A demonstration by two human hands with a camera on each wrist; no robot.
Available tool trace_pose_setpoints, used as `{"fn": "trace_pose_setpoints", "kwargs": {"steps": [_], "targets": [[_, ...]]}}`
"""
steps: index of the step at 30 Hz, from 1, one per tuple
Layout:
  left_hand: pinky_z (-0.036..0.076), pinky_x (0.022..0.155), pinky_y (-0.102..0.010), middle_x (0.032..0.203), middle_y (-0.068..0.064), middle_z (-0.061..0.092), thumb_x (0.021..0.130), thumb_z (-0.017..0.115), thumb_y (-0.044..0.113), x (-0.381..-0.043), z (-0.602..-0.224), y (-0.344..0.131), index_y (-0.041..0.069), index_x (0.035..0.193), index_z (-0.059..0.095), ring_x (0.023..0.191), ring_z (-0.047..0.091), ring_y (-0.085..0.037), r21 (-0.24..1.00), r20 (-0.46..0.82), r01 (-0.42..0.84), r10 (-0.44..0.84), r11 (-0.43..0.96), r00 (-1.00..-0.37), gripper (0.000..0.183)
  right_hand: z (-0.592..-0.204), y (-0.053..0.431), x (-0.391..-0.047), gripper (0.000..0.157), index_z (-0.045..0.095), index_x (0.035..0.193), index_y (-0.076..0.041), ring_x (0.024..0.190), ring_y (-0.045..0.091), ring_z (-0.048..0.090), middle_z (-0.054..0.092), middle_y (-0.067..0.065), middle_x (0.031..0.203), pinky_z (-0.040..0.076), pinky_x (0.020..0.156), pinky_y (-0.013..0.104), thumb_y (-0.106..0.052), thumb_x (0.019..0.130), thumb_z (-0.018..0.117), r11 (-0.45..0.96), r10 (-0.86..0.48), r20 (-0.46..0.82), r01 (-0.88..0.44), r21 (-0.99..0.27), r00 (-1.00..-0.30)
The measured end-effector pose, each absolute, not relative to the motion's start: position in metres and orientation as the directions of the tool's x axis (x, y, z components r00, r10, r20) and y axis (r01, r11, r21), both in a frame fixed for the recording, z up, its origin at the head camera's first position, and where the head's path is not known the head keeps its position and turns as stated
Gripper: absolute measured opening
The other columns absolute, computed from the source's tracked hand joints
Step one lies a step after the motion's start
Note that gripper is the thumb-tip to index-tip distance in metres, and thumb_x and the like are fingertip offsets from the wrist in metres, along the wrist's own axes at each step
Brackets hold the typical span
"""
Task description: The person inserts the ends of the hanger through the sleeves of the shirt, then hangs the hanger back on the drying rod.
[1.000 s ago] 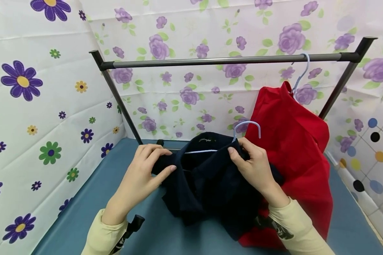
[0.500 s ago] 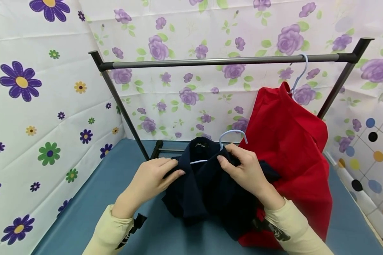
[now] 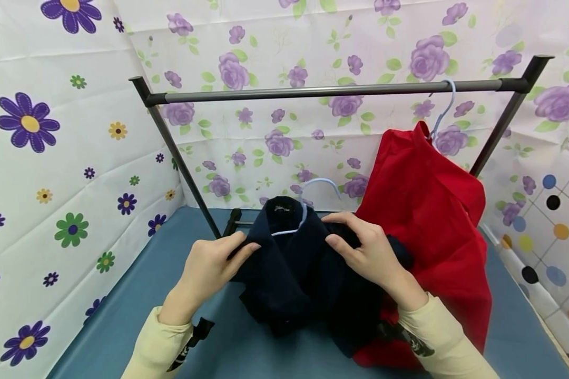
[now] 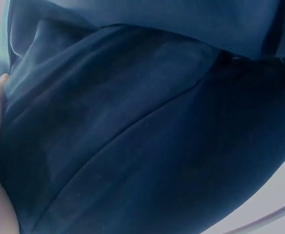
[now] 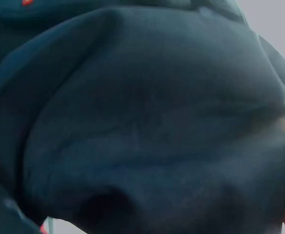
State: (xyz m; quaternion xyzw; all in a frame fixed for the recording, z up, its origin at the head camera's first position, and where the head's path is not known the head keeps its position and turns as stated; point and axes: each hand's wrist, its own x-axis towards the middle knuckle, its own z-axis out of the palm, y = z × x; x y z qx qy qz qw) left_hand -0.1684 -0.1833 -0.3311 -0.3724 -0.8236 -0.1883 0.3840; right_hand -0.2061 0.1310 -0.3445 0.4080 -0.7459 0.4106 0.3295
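Observation:
A navy collared shirt (image 3: 284, 279) is held up in front of the body, its collar facing me with a label inside the neck. A light blue hanger (image 3: 321, 180) sits inside it, the hook rising above the collar and the white-blue bar crossing the neck opening. My left hand (image 3: 208, 268) pinches the shoulder at the left between thumb and fingers. The opposite shoulder is pinched by my right hand (image 3: 367, 250). Navy fabric (image 4: 132, 122) fills most of the left wrist view, and the same shirt (image 5: 147, 112) covers the right wrist view. Most of the hanger is hidden in the cloth.
Behind the shirt stands a dark metal clothes rack (image 3: 284, 95). A red shirt (image 3: 422, 210) hangs at its right end from another light blue hanger (image 3: 443, 113). The blue table (image 3: 123, 316) lies beneath, with flower-patterned sheets (image 3: 246, 42) at the back and left.
The hanger's hook and the navy collar have shifted left. My left hand has moved slightly left over the last half second; both hands keep hold of the shirt.

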Motion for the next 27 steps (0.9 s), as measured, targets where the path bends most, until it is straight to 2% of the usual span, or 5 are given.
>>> {"fn": "trace_pose_setpoints", "kwargs": {"steps": [3, 8, 14, 21, 27], "targets": [[0.017, 0.044, -0.019, 0.056, 0.009, 0.026, 0.106, 0.047, 0.044, -0.168, -0.331, -0.191, 0.018, 0.075, 0.045, 0.044, 0.020, 0.001, 0.061, 0.789, 0.747, 0.426, 0.662, -0.443, 0.041, -0.346, 0.142, -0.210, 0.041, 0.070, 0.118, -0.013, 0.098, 0.019, 0.070, 0.073, 0.004, 0.111, 0.048, 0.094, 0.021, -0.048, 0.100, 0.059, 0.395, -0.317, 0.812, -0.847, -0.356, -0.490], [0.019, 0.045, -0.019, 0.056, 0.009, 0.026, 0.105, 0.048, 0.046, -0.167, -0.330, -0.203, 0.017, 0.076, 0.047, 0.045, 0.022, 0.001, 0.121, 0.807, 0.727, 0.360, 0.676, -0.469, 0.041, -0.350, 0.158, -0.216, 0.020, 0.073, 0.110, -0.015, 0.085, 0.015, 0.070, 0.075, 0.000, 0.101, 0.049, 0.085, 0.019, -0.019, 0.090, 0.077, 0.487, -0.249, 0.787, -0.775, -0.402, -0.565], [0.023, 0.047, -0.019, 0.057, 0.009, 0.029, 0.103, 0.055, 0.042, -0.166, -0.329, -0.213, 0.017, 0.078, 0.054, 0.047, 0.027, 0.000, 0.190, 0.814, 0.725, 0.307, 0.662, -0.493, 0.035, -0.355, 0.169, -0.219, 0.002, 0.075, 0.094, -0.016, 0.069, 0.009, 0.060, 0.068, -0.010, 0.077, 0.046, 0.070, 0.016, -0.016, 0.093, 0.075, 0.483, -0.165, 0.742, -0.709, -0.514, -0.650], [0.025, 0.050, -0.018, 0.059, 0.008, 0.033, 0.100, 0.065, 0.030, -0.168, -0.326, -0.219, 0.016, 0.081, 0.059, 0.050, 0.029, -0.002, 0.245, 0.815, 0.735, 0.277, 0.632, -0.509, 0.025, -0.360, 0.175, -0.224, 0.033, 0.058, 0.069, -0.019, 0.057, 0.012, 0.041, 0.038, -0.004, 0.057, 0.036, 0.058, 0.022, -0.023, 0.101, 0.065, 0.474, -0.018, 0.687, -0.611, -0.634, -0.727], [0.024, 0.048, -0.018, 0.060, 0.009, 0.033, 0.098, 0.068, 0.017, -0.167, -0.319, -0.225, 0.015, 0.082, 0.061, 0.050, 0.029, -0.002, 0.277, 0.804, 0.711, 0.249, 0.646, -0.540, 0.018, -0.366, 0.179, -0.229, 0.041, 0.058, 0.071, -0.014, 0.061, 0.013, 0.045, 0.042, 0.002, 0.061, 0.037, 0.061, 0.022, -0.038, 0.104, 0.056, 0.464, 0.113, 0.608, -0.500, -0.732, -0.786]]}}
